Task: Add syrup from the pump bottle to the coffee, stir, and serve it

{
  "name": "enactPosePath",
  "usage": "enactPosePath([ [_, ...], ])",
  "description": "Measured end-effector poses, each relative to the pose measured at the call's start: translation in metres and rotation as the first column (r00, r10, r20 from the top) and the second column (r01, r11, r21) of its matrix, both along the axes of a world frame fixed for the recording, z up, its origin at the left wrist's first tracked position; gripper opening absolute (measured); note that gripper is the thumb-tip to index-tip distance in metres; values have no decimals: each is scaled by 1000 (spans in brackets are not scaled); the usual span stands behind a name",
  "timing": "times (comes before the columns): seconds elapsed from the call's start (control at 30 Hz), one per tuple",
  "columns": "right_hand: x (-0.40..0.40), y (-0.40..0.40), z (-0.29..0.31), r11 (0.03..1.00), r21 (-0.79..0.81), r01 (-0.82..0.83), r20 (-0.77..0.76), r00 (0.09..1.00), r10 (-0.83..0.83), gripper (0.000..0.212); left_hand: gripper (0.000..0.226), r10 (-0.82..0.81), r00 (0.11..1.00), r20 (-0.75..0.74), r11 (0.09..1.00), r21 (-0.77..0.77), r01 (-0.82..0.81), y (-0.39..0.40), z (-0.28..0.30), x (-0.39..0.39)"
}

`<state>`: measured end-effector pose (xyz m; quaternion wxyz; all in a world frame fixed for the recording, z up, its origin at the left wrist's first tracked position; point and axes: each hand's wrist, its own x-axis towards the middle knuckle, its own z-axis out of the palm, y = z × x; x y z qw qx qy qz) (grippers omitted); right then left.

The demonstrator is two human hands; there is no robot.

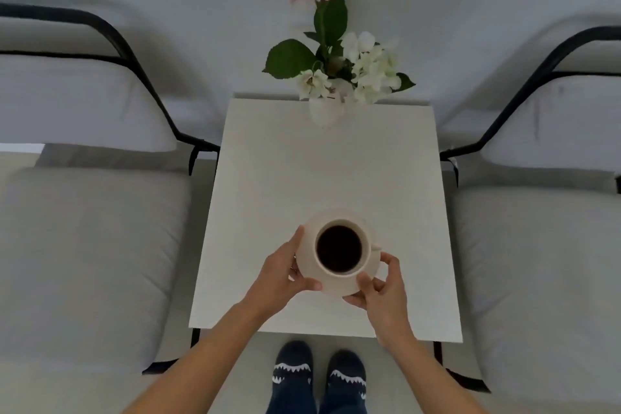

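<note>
A cream cup point(339, 276) full of dark coffee point(338, 248) stands on a cream saucer point(311, 228), held just above or on the near half of a white square table point(322, 171). My left hand point(285, 270) grips the saucer's left rim, thumb on top. On the saucer's near right rim is my right hand point(383, 286), below the cup's handle point(375, 248). I cannot tell whether the saucer touches the table. No pump bottle or spoon is in view.
A white vase point(325, 111) of white and pink flowers stands at the table's far edge. Grey cushioned chairs with black frames flank the table, one on the left point(94, 212) and one on the right point(537, 212). My socked feet point(319, 376) are before the table's near edge.
</note>
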<state>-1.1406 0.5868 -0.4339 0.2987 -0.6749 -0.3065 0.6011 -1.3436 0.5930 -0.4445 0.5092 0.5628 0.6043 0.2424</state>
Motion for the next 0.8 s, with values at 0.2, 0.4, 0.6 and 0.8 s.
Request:
enactPosePath([
  [0.2,-5,1,-68,998,-64,12,53,999,-9,40,106,-28,999,-46,992,-127,22,2,-80,-6],
  [0.4,-8,-1,-90,999,-34,7,130,992,-2,33,110,-102,986,-131,983,-166,80,6,-110,-11],
  [0.6,-7,2,-93,996,-44,-80,227,970,87,25,107,-219,925,-310,972,-153,179,12,-100,-7],
  [0.8,5,6,-89,964,-175,-200,213,948,236,26,109,-316,842,-437,947,-196,253,18,-98,-7],
])
